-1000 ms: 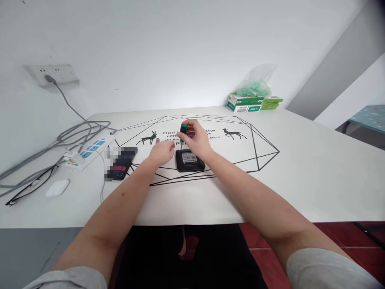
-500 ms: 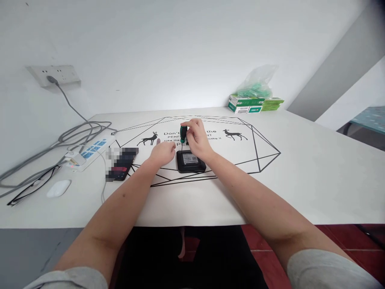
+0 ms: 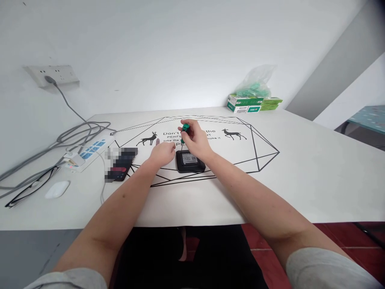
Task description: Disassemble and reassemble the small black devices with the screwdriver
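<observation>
A black, flat rectangular device (image 3: 182, 165) with a white printed label lies label-up on the table. My right hand (image 3: 197, 140) grips a green and black screwdriver (image 3: 185, 128) above it. The screwdriver stands tilted, its shaft running down to the device's far left corner. Just left of the device, my left hand (image 3: 163, 154) rests on the table with its fingers curled closed; whether anything is in them is hidden. A small brownish object (image 3: 158, 141) shows just behind the left hand.
To the left lie a phone (image 3: 124, 163), a power strip (image 3: 93, 154) with grey cables (image 3: 67, 136), eyeglasses (image 3: 31, 186) and a white rounded case (image 3: 57, 189). Green and white boxes (image 3: 245, 103) with a plastic bag (image 3: 255, 84) on top stand at the back right.
My right hand has turned around the screwdriver, and its handle now leans more to the right. The left hand and the device stay in place.
</observation>
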Demonstrator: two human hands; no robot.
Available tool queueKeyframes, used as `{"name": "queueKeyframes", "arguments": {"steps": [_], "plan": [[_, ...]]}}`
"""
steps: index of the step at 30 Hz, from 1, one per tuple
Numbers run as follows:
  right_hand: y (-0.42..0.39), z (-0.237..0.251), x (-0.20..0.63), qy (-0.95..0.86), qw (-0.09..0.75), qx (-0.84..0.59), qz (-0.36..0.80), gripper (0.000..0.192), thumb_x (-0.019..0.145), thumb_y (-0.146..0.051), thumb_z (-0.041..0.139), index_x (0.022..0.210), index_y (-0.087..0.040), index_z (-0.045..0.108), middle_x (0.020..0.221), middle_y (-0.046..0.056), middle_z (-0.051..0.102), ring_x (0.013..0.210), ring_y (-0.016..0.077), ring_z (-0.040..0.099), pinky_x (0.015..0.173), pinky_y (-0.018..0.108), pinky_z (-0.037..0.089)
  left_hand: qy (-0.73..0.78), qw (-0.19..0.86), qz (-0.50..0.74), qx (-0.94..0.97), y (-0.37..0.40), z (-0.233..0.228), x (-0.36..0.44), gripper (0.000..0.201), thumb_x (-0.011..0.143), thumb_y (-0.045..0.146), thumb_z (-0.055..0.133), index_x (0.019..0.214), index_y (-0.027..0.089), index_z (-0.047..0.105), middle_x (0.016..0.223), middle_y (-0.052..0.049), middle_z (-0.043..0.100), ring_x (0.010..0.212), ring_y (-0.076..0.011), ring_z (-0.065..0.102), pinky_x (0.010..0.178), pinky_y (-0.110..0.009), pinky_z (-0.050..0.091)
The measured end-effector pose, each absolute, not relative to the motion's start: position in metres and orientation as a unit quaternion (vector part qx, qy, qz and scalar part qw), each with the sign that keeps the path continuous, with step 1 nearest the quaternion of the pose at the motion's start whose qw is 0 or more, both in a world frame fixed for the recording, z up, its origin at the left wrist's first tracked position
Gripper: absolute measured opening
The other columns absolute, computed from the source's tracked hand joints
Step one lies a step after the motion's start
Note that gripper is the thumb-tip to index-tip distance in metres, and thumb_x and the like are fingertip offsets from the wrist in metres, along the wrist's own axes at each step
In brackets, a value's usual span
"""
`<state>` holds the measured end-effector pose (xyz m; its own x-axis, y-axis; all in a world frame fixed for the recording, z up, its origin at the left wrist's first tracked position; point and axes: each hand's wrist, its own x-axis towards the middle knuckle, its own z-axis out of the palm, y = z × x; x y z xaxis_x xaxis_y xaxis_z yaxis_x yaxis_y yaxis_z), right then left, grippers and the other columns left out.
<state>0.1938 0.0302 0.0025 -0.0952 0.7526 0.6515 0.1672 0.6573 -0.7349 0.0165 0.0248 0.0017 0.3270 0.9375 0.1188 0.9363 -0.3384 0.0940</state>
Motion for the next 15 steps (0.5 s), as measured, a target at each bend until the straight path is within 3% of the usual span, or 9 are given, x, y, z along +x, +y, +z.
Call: {"name": "queueKeyframes", "arguments": {"steps": [2, 4, 8, 10, 14, 15], "plan": [[0.0319, 0.0019, 0.195, -0.716, 0.582, -0.331, 0.197, 0.037, 0.1, -0.031, 0.054, 0.137, -0.031, 0.059, 0.143, 0.012, 0.068, 0.134, 0.0279, 0.068, 0.111, 0.054, 0.06, 0.571, 0.005, 0.077, 0.817, 0.025, 0.0016, 0.0165, 0.038, 0.106, 0.017, 0.043, 0.121, 0.021, 0.077, 0.12, -0.01, 0.083, 0.115, -0.0298, 0.075, 0.119, -0.048, 0.049], [0.0343, 0.0014, 0.1964, -0.724, 0.589, -0.335, 0.128, 0.038, 0.1, -0.025, 0.05, 0.135, -0.03, 0.066, 0.142, 0.012, 0.063, 0.136, 0.0289, 0.063, 0.112, 0.056, 0.059, 0.57, 0.007, 0.081, 0.817, 0.0254, 0.0014, 0.0163, 0.038, 0.105, 0.016, 0.043, 0.12, 0.022, 0.077, 0.119, -0.009, 0.083, 0.114, -0.0299, 0.076, 0.118, -0.048, 0.049], [0.0365, 0.0021, 0.1985, -0.722, 0.603, -0.333, 0.067, 0.041, 0.099, -0.016, 0.044, 0.127, -0.029, 0.072, 0.114, 0.01, 0.059, 0.11, 0.026, 0.064, 0.102, 0.054, 0.061, 0.571, 0.016, 0.088, 0.816, 0.0264, -0.0001, 0.0158, 0.038, 0.104, 0.017, 0.043, 0.12, 0.023, 0.077, 0.118, -0.009, 0.083, 0.113, -0.0297, 0.076, 0.117, -0.048, 0.05], [0.0348, 0.0037, 0.1982, -0.721, 0.607, -0.328, 0.068, 0.038, 0.1, -0.017, 0.044, 0.123, -0.028, 0.072, 0.11, 0.009, 0.062, 0.105, 0.0253, 0.065, 0.097, 0.051, 0.062, 0.567, 0.016, 0.089, 0.819, 0.0269, -0.0012, 0.0155, 0.039, 0.105, 0.017, 0.042, 0.12, 0.022, 0.077, 0.118, -0.009, 0.083, 0.112, -0.03, 0.076, 0.117, -0.049, 0.05], [0.0304, 0.0067, 0.1945, -0.705, 0.606, -0.345, 0.132, 0.019, 0.1, -0.034, 0.06, 0.118, -0.028, 0.065, 0.118, 0.009, 0.073, 0.104, 0.0246, 0.07, 0.09, 0.046, 0.065, 0.55, 0.015, 0.086, 0.831, 0.0272, -0.003, 0.0149, 0.039, 0.105, 0.018, 0.042, 0.12, 0.022, 0.078, 0.115, -0.009, 0.083, 0.111, -0.0302, 0.077, 0.12, -0.051, 0.047], [0.0299, 0.0068, 0.1934, -0.696, 0.604, -0.355, 0.154, 0.024, 0.097, -0.039, 0.068, 0.117, -0.029, 0.062, 0.119, 0.008, 0.075, 0.102, 0.0246, 0.071, 0.091, 0.048, 0.065, 0.544, 0.017, 0.083, 0.835, 0.0271, -0.0032, 0.0149, 0.039, 0.105, 0.018, 0.042, 0.119, 0.022, 0.078, 0.115, -0.009, 0.083, 0.11, -0.03, 0.077, 0.119, -0.05, 0.048]]}}
